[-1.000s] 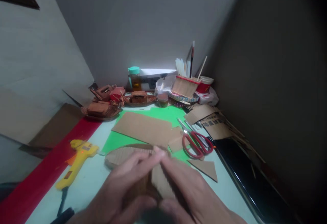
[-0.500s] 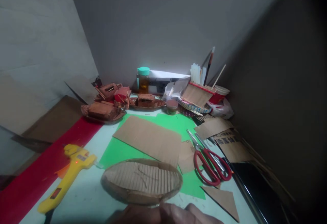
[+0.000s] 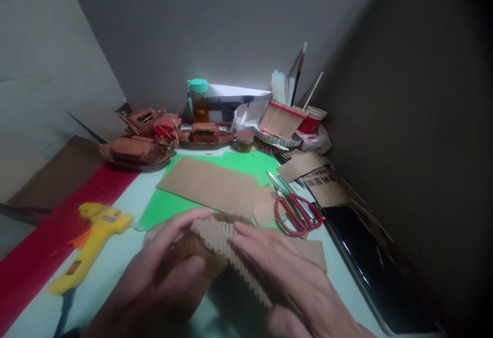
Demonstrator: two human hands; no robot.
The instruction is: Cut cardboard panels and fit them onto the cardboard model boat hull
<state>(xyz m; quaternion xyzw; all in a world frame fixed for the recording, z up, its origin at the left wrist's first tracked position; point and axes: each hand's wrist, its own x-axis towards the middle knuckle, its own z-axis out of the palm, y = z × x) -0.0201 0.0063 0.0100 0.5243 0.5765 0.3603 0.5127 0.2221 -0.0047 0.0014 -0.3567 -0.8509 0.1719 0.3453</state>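
A strip of corrugated cardboard with a ridged face is between my two hands, slanting down to the right. My left hand curves round its far left end, fingertips touching the edge and thumb on the near side. Along its right side my right hand grips it, fingers on top. Behind and beneath lies the boat-shaped cardboard hull, mostly covered by my hands; only part of its brown rim shows. Whether the strip touches the hull I cannot tell.
A yellow glue gun lies at left, red-handled scissors at right. Flat cardboard rests on green paper. Brown model boats, a teal-lidded bottle and a stick holder stand behind. A black glossy device lies far right.
Both hands have risen into view from the bottom edge, now holding the corrugated strip over the hull. The view has shifted, so the scene sits higher and further left.
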